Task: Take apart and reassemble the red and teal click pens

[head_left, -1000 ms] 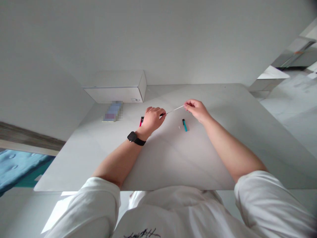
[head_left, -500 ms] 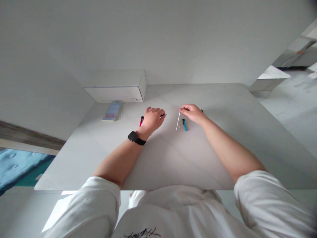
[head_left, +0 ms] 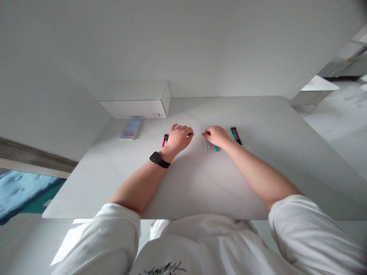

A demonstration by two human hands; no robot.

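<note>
Head view: your left hand (head_left: 180,138) is closed on a dark pen (head_left: 189,134), its thin tip poking out to the right. Your right hand (head_left: 217,136) has its fingertips bunched at the far end of a white refill (head_left: 205,146); cannot tell if they grip it. Refill lies near the table's middle, left of a teal pen (head_left: 216,148) partly under the right hand. More pens (head_left: 236,136) sit to the right.

Handling, judged: refill light, thin, slightly bendy, apt to roll; pinch it mid-length. Dark pen light, stiff, probably smooth; hold the barrel, keep off the tip.
</note>
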